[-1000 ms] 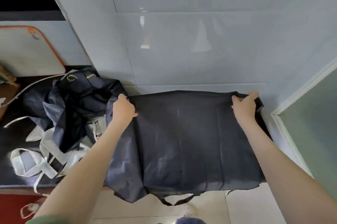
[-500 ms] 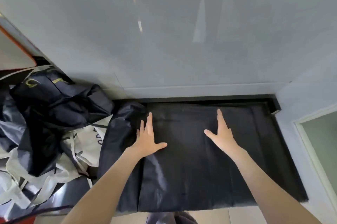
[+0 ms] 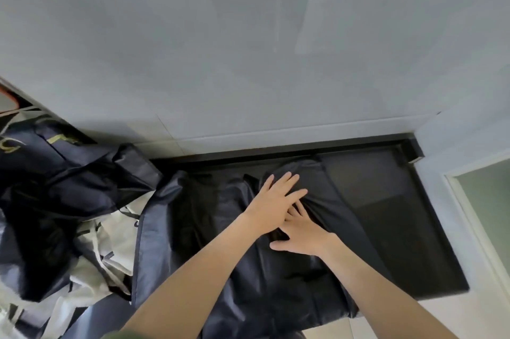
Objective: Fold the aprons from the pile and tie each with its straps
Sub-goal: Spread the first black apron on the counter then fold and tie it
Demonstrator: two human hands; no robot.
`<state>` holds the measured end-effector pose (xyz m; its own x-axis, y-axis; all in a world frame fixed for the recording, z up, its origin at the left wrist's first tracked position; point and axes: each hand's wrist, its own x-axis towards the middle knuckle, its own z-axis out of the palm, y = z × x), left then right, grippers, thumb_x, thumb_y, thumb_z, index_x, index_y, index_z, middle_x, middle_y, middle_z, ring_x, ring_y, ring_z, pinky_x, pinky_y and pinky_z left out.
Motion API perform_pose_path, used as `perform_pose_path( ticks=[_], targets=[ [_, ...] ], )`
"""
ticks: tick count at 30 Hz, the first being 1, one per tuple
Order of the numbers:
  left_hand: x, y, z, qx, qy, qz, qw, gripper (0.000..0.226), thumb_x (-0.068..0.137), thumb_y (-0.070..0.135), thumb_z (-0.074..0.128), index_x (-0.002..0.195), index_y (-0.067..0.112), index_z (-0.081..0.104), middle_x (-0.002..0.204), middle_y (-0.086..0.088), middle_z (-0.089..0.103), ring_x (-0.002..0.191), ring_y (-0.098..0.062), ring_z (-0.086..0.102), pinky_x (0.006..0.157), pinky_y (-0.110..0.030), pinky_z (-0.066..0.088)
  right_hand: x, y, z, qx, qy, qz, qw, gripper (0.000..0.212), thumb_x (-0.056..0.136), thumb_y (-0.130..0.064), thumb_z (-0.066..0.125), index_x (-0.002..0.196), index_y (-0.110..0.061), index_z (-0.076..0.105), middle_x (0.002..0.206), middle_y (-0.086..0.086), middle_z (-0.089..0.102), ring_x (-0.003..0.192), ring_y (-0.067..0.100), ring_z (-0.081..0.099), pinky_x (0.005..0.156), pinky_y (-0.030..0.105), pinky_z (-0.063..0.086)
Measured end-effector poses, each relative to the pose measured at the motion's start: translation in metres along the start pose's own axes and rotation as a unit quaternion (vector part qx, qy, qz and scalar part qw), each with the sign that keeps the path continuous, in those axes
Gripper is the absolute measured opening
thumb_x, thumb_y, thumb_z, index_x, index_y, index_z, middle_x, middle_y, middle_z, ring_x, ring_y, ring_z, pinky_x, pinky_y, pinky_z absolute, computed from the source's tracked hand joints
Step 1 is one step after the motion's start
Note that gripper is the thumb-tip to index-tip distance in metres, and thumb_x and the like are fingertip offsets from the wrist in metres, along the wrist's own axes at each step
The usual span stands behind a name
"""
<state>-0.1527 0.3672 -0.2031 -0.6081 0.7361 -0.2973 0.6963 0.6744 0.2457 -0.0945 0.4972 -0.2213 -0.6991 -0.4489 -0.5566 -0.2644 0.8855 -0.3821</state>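
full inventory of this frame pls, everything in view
apron being folded: 1, dark navy, spread on the counter in the middle, its near edge hanging over the front
apron pile: 1 heap, number of aprons unclear, dark navy with yellow-green print, left end of the counter
straps: several, white, tangled in the pile
counter: 1, black, against the wall
wall: 1, pale grey tiles, behind the counter
panel: 1, green with white frame, right edge
floor: pale tiles, bottom right
left hand: 1, flat on the apron, fingers straight
right hand: 1, flat on the apron, fingertips under the left hand
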Motion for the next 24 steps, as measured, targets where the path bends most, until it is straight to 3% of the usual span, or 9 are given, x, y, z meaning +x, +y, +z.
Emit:
perform_pose_path(
  ticks=[4,6,8,11,13,16,18,21,24],
  targets=[
    [0.006,-0.018,0.011,-0.031,-0.054,-0.108,0.992,0.060,0.106,0.021,0.030,0.154,0.021,-0.004,0.163,0.000,0.002,0.149,-0.022,-0.001,0.121,-0.040,0.005,-0.019,0.008,0.000,0.208,0.137,0.007,0.968,0.055,0.096,-0.028,0.055,0.147,-0.018,0.037,0.157,-0.005,0.025,0.145,0.001,0.007,0.120,0.025,0.004],
    [0.011,-0.017,0.005,-0.031,-0.030,-0.132,0.990,0.064,0.105,0.027,0.033,0.154,0.020,-0.009,0.159,-0.004,0.019,0.147,-0.025,0.016,0.119,-0.040,0.019,-0.035,0.021,0.006,0.186,0.319,0.132,0.920,0.043,0.092,-0.019,0.063,0.133,-0.011,0.053,0.139,0.005,0.052,0.133,0.017,0.042,0.111,0.038,0.036],
    [0.017,-0.010,-0.003,-0.005,-0.029,-0.146,0.989,0.081,0.102,0.030,0.045,0.152,0.023,-0.018,0.148,-0.009,0.033,0.133,-0.030,0.038,0.103,-0.040,0.041,-0.055,0.038,0.013,0.108,0.397,0.321,0.853,0.046,0.085,-0.023,0.072,0.124,-0.006,0.057,0.120,0.012,0.060,0.113,0.032,0.056,0.092,0.047,0.046],
    [0.019,0.001,-0.008,0.018,-0.042,-0.182,0.982,0.098,0.096,0.022,0.056,0.148,0.032,-0.027,0.136,-0.014,0.040,0.097,-0.028,0.055,0.068,-0.035,0.047,-0.079,0.049,0.021,0.125,0.266,0.447,0.845,0.031,0.089,-0.030,0.065,0.110,-0.008,0.058,0.111,0.012,0.056,0.107,0.034,0.052,0.085,0.042,0.042],
    [0.020,0.008,-0.011,0.030,-0.070,-0.196,0.978,0.095,0.098,0.020,0.054,0.147,0.034,-0.026,0.140,-0.017,0.040,0.097,-0.030,0.058,0.081,-0.043,0.048,-0.084,0.047,0.026,0.171,0.227,0.418,0.863,0.015,0.096,-0.024,0.054,0.097,-0.009,0.056,0.103,0.011,0.057,0.103,0.033,0.054,0.084,0.041,0.044],
    [0.019,0.020,-0.018,0.050,-0.104,-0.174,0.978,0.080,0.101,0.021,0.046,0.152,0.032,-0.014,0.152,-0.018,0.027,0.127,-0.042,0.043,0.109,-0.057,0.025,-0.087,0.033,0.022,0.248,0.269,0.358,0.859,0.010,0.099,-0.012,0.045,0.090,-0.011,0.041,0.096,0.009,0.059,0.095,0.032,0.056,0.081,0.043,0.046],
    [0.013,0.024,-0.016,0.034,-0.127,-0.147,0.980,0.076,0.099,0.014,0.046,0.154,0.032,-0.003,0.154,-0.017,0.018,0.127,-0.040,0.041,0.104,-0.049,0.037,-0.090,0.029,0.026,0.211,0.278,0.378,0.858,0.012,0.097,-0.015,0.053,0.102,-0.013,0.042,0.109,0.007,0.055,0.105,0.030,0.051,0.083,0.043,0.046],
    [-0.004,0.023,-0.008,0.044,-0.128,-0.162,0.977,0.081,0.092,0.000,0.051,0.155,0.022,0.004,0.154,-0.020,0.011,0.122,-0.036,0.046,0.093,-0.037,0.045,-0.096,0.033,0.041,0.195,0.257,0.476,0.818,0.060,0.089,-0.029,0.068,0.134,-0.009,0.034,0.130,0.010,0.041,0.120,0.031,0.042,0.092,0.039,0.043],
    [-0.022,0.029,-0.004,0.024,-0.112,-0.192,0.975,0.088,0.092,0.003,0.054,0.155,0.021,-0.006,0.144,-0.020,0.030,0.104,-0.028,0.057,0.079,-0.031,0.048,-0.098,0.031,0.048,0.219,0.240,0.484,0.813,0.047,0.091,-0.030,0.065,0.125,-0.008,0.044,0.126,0.015,0.044,0.117,0.033,0.044,0.095,0.037,0.038]
  ],
)
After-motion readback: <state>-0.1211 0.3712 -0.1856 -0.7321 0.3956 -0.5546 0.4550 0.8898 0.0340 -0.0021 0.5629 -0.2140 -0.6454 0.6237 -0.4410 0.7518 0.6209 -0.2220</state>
